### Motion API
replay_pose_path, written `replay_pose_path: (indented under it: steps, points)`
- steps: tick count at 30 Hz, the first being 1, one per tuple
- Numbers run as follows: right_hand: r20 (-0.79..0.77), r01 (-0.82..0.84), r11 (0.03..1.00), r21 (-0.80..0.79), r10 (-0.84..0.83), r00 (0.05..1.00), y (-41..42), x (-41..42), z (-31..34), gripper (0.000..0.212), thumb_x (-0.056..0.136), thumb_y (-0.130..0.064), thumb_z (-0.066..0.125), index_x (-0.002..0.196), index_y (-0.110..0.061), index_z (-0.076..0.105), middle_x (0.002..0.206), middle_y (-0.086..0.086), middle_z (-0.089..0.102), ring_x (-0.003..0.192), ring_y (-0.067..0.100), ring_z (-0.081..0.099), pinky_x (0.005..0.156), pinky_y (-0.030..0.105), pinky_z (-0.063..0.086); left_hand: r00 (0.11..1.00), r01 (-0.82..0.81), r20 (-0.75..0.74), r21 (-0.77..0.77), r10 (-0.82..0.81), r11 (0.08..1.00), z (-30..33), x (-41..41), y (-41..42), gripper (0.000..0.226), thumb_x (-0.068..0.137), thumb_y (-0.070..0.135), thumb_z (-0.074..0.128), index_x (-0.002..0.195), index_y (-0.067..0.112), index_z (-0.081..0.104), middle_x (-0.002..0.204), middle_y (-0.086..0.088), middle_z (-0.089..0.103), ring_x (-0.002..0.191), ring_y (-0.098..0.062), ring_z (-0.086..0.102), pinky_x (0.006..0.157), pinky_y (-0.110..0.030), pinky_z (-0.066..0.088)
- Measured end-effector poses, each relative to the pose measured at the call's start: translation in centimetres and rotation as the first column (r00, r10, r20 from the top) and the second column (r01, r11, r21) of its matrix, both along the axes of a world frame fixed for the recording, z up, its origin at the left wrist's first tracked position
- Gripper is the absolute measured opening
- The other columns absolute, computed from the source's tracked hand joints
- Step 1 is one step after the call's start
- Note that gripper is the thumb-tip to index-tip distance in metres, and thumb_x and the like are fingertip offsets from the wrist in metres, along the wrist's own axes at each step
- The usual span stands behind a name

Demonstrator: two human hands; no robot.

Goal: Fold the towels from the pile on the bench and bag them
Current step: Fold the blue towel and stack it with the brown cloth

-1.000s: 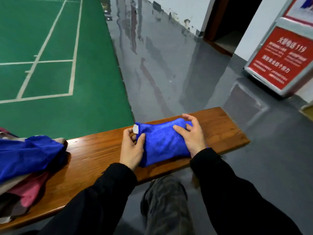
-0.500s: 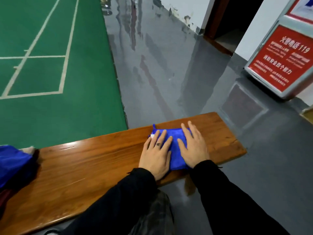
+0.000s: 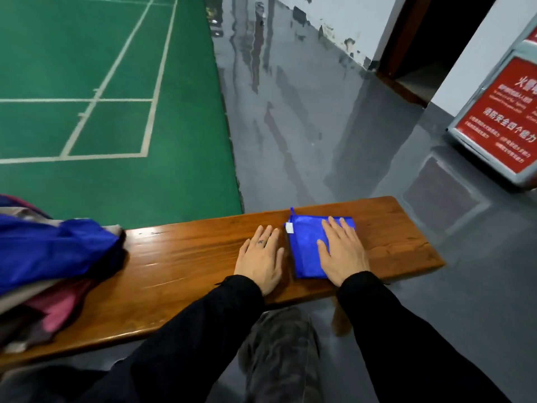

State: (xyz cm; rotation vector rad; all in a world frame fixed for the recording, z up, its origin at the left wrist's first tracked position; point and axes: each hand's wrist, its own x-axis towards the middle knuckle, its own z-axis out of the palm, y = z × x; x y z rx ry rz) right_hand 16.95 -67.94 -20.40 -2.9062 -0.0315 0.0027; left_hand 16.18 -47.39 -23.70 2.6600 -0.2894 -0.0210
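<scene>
The folded blue microfibre towel (image 3: 305, 251) lies flat on the wooden bench (image 3: 186, 257), near its right-hand end. The right hand (image 3: 343, 254) rests palm-down on the towel's right half with fingers straight and slightly spread; it presses, it does not pinch. The left hand (image 3: 261, 257) lies flat on bare wood just beside the towel's left edge, fingers straight and holding nothing. It appears to touch the edge, though contact cannot be confirmed.

Risks from this position:
- The folded layers may spring open when the pressing palm lifts, since nothing else holds them down. The white tag (image 3: 289, 228) and hanging loop (image 3: 293, 212) at the far left corner already stick out from the stack.
- The lacquered bench surface looks glossy. A sideways push from the palm may slide the whole towel rather than flatten it.
- The near edge of the towel lies close to the bench's front edge, directly under the wrist. A pull toward the body may drag the towel off onto the grey floor (image 3: 319, 126).

Surroundings: the pile of unfolded towels (image 3: 52, 257), blue, pink and beige, sits well to the left of both hands, past an open stretch of bench. No bag is in view, so its location cannot be stated. A red notice board (image 3: 505, 117) stands beyond and to the right, well apart. Nothing lies between the hands and the pile.
</scene>
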Motion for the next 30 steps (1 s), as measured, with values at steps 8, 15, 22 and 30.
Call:
replay_pose_path:
  steps: [8,15,22,30]
  points:
    - [0.203,-0.367,0.903,0.225,0.325,0.924,18.4,-2.4,4.2,0.051,0.092,-0.02,0.06,0.142,-0.014,0.054,0.15,0.009,0.05,0.145,0.026,0.037,0.12,0.036,0.024,0.916,-0.227,0.272,-0.253,0.294,0.94,4.7,-7.7,14.1,0.048,0.096,0.035,0.035,0.132,0.009,0.056,0.132,-0.009,0.06,0.122,-0.027,0.054,0.107,-0.038,0.042]
    - [0.178,-0.627,0.726,0.283,0.603,0.778,34.9,-6.8,5.3,0.053,0.093,-0.024,0.06,0.145,-0.022,0.051,0.152,0.005,0.048,0.146,0.023,0.034,0.121,0.028,0.016,0.623,-0.619,0.624,0.025,0.472,0.785,9.6,-14.4,32.2,0.035,0.078,0.027,0.047,0.103,0.022,0.07,0.117,-0.005,0.064,0.108,-0.034,0.055,0.085,-0.043,0.045]
    - [0.189,-0.693,0.682,0.235,0.667,0.72,38.3,-8.1,5.7,0.054,0.094,-0.03,0.056,0.147,-0.025,0.046,0.153,-0.001,0.045,0.147,0.019,0.031,0.119,0.026,0.015,0.655,-0.755,0.371,0.299,0.658,0.584,12.7,-15.8,40.4,0.047,0.088,0.035,0.06,0.129,0.012,0.052,0.126,-0.015,0.055,0.108,-0.035,0.055,0.087,-0.045,0.047]
    - [0.245,-0.707,0.657,0.263,0.663,0.707,38.4,-9.0,6.7,0.049,0.094,-0.027,0.058,0.142,-0.025,0.05,0.144,-0.005,0.053,0.136,0.013,0.042,0.111,0.017,0.019,0.597,-0.735,0.506,0.033,0.623,0.677,12.3,-16.6,39.6,0.013,0.087,0.015,0.069,0.099,0.02,0.07,0.096,-0.004,0.062,0.071,-0.03,0.064,0.053,-0.033,0.046]
